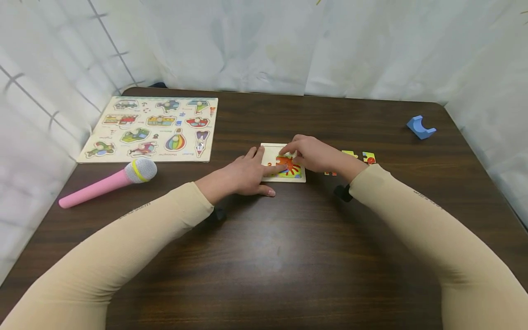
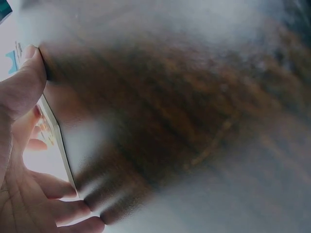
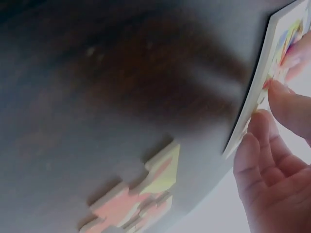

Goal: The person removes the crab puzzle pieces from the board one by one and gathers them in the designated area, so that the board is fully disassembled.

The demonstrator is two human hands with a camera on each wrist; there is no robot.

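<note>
A small wooden jigsaw puzzle board [image 1: 284, 179] with a pale frame and a red-orange picture lies on the table. My left hand [image 1: 247, 176] rests on its left side with fingers spread. The left index finger presses the picture; the thumb lies near the front edge. From the right, my right hand [image 1: 315, 153] reaches over the board with curled fingers and pinches a puzzle piece at the picture, mostly hidden by the fingertips. In the right wrist view, loose puzzle pieces [image 3: 163, 170] lie beside the board, in yellow and red.
At the back left lies a large peg puzzle board [image 1: 154, 114] with vehicle pictures. A pink toy microphone [image 1: 99, 187] is in front of it. A blue curved block [image 1: 420, 127] sits at the back right. Pale curtains [image 1: 264, 46] enclose the dark wooden table [image 1: 264, 266].
</note>
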